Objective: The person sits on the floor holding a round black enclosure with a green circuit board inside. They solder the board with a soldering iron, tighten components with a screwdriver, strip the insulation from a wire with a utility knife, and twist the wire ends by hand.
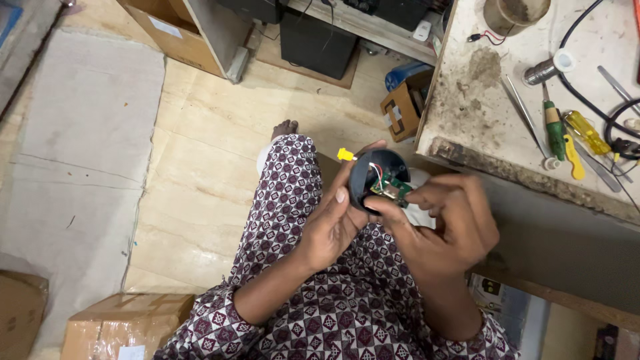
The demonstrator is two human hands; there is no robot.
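My left hand (333,223) grips a round black housing (369,175) by its rim, open side turned up toward me. Inside it sits a small green circuit board (395,189) with thin red and white wires. My right hand (445,223) pinches that board with thumb and fingertips at the housing's right edge. A small yellow piece (345,155) shows just left of the housing, above my left thumb. Both hands hover over my lap in patterned cloth.
A worn workbench (467,107) stands to the right with a green-handled screwdriver (553,128), a yellow-handled screwdriver (587,132), tweezers (524,113) and black cables (587,100). Cardboard boxes lie at bottom left (127,323) and by the bench (400,110). A grey mat (73,167) covers the floor at left.
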